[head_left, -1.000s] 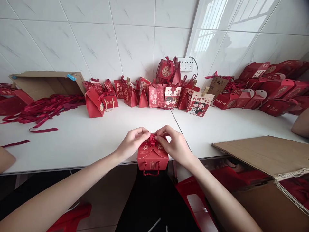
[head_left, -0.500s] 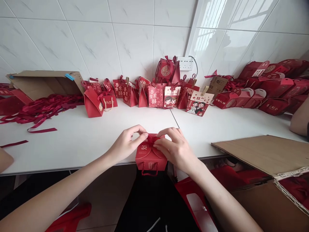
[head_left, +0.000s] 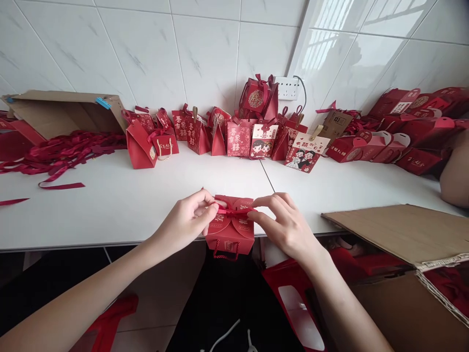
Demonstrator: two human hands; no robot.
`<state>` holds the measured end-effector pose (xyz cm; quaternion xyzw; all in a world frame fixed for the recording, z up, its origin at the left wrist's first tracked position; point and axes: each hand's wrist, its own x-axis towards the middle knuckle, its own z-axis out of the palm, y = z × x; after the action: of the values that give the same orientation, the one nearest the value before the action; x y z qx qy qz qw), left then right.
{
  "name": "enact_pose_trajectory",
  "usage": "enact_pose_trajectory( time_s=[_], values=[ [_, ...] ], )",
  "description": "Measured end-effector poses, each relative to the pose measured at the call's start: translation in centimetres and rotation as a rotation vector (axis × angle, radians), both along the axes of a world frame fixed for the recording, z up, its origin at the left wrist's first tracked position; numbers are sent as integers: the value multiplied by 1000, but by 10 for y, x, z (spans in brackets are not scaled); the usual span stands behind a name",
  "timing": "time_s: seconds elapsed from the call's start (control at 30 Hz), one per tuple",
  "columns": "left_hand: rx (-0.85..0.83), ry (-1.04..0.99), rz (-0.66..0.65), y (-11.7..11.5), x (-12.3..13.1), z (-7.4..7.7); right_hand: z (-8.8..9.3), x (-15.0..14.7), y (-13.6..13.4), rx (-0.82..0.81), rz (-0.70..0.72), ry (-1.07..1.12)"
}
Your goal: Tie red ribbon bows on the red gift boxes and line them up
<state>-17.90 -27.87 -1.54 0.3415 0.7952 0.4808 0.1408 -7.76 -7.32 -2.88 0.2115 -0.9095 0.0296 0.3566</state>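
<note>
A red gift box (head_left: 230,233) with gold print and a twisted cord handle sits at the table's front edge, right in front of me. Across its top runs a red ribbon (head_left: 234,212), stretched between my two hands. My left hand (head_left: 196,212) pinches the ribbon at the box's left side, thumb against finger. On the other side, my right hand (head_left: 280,217) pinches the ribbon's right end. A knot seems to lie at the ribbon's middle, though its details are too small to make out.
Several finished-looking red boxes (head_left: 239,139) line the back of the white table (head_left: 176,195). Loose ribbons (head_left: 69,151) spill from a cardboard box (head_left: 69,112) at left. More boxes (head_left: 395,127) are piled at right, near another person's arm (head_left: 456,171). A cardboard carton (head_left: 403,230) stands front right.
My hands have moved apart, drawing the ribbon taut sideways over the box. The view has shifted slightly, and the arm at the left edge has gone out of sight.
</note>
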Motion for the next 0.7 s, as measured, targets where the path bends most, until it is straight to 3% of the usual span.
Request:
enact_pose_trajectory(
  time_s=[0.1, 0.2, 0.27, 0.33, 0.43, 0.7],
  values=[
    [2, -21, 5, 2, -1, 1, -2, 4, -3, -78, -12, 7],
    [8, 9, 4, 4, -2, 2, -4, 10, -11, -390, -105, -75],
    [28, 22, -8, 4, -2, 2, -5, 16, -19, -619, -196, -225],
    [43, 11, -22, 4, -3, 2, -4, 19, -28, -748, -252, -411],
    [55, -13, -33, 3, -3, -2, -2, 16, -40, -824, -281, -537],
    [76, -69, -10, -1, 0, -14, -1, -1, -46, -830, -376, -526]
  ],
)
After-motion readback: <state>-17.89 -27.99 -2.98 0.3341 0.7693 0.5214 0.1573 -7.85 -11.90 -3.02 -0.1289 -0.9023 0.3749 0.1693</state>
